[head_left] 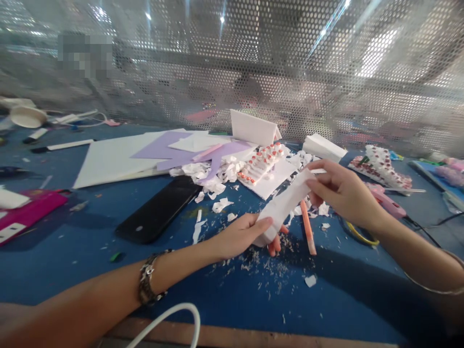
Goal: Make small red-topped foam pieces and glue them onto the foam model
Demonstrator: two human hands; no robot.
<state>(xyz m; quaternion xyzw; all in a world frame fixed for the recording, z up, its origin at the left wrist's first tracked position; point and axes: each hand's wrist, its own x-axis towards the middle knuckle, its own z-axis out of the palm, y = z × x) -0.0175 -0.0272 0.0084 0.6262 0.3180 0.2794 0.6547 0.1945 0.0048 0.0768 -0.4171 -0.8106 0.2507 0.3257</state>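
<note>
A strip of white paper (286, 200) stretches slantwise between my two hands above the blue table. My left hand (246, 234) grips its lower end, thumb on top, where the paper looks folded or layered. At the upper end, my right hand (328, 186) pinches the strip between thumb and fingers. Just beneath my right hand lies an orange marker-like stick (307, 227). Behind the strip sits a small white craft piece (261, 163) with rows of red-topped bits, resting on a white card (273, 179). Torn paper scraps (221, 176) are heaped beside it.
A black phone-like slab (155, 210) lies left of centre, before white and purple sheets (116, 154). Folded white pieces (253, 126) stand at the back by a perforated metal screen (232, 63). At right are a pink glue gun (387, 200) and a yellow ring (360, 234). A white cable (181, 309) loops in front.
</note>
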